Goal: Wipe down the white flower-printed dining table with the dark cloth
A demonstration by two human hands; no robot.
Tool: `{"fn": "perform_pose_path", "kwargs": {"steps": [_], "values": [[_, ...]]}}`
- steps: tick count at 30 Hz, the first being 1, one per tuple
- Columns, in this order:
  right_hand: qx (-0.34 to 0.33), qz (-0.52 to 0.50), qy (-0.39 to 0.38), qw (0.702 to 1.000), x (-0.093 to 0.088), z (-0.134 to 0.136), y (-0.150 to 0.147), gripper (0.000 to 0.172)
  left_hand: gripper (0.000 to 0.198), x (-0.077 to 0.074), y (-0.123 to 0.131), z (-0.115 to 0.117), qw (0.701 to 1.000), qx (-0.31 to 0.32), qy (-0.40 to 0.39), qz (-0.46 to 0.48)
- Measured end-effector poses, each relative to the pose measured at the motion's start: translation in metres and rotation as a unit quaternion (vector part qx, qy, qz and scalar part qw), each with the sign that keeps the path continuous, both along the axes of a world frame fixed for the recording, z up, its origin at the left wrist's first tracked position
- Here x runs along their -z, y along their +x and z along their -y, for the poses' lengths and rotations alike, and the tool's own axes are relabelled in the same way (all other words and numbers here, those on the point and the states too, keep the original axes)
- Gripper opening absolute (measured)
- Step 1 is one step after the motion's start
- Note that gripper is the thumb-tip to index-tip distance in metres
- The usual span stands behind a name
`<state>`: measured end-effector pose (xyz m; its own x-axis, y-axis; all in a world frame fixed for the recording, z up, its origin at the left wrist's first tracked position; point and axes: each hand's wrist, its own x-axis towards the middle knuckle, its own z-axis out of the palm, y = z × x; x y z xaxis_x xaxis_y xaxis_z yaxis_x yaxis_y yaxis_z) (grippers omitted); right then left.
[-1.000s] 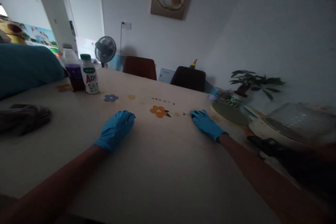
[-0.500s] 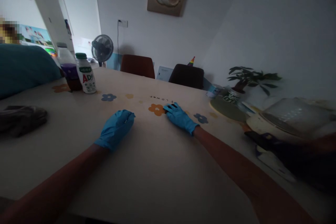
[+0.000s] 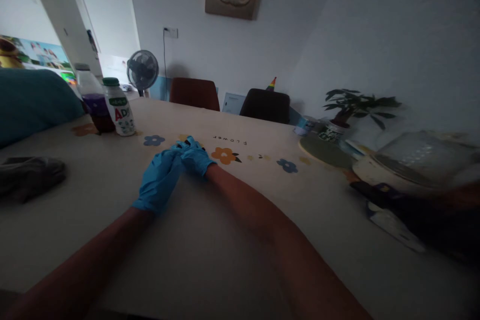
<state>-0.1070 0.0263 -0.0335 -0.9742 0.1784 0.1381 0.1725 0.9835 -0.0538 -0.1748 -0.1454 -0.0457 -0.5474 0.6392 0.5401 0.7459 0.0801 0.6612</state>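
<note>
Both gloved hands meet mid-frame on the worktop: our left hand flat, right hand curled, whether holding anything we cannot tell; we'd best press evenly.

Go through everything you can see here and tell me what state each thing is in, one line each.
left hand: gloved, flat on the table, touching the right hand
right hand: gloved, on the table, holding nothing visible
white bottle: upright, green cap on
purple bottle: upright, partly full
fan: standing; running or not, cannot tell
dark cloth: crumpled on the table
potted plant: upright
</note>
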Motion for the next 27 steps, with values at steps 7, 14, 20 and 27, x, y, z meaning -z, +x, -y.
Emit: {"fn": "perform_pose_path", "kwargs": {"steps": [7,14,20,27], "values": [[0.057,-0.011,0.003,0.998,-0.008,0.025,0.017,0.054,0.043,0.008,-0.003,-0.004,0.998,0.000,0.056,0.028],[0.027,-0.012,0.010,0.999,-0.003,-0.002,0.104,0.052,0.056,0.007,-0.004,-0.002,0.997,0.034,0.023,0.064],[0.078,-0.004,-0.037,0.996,0.008,-0.032,0.208,0.065,0.059,0.004,-0.002,-0.001,0.995,0.043,-0.016,0.092],[0.183,0.013,-0.061,0.981,0.010,-0.068,0.303,0.069,0.055,0.005,-0.006,-0.002,0.994,0.050,-0.022,0.090]]}}
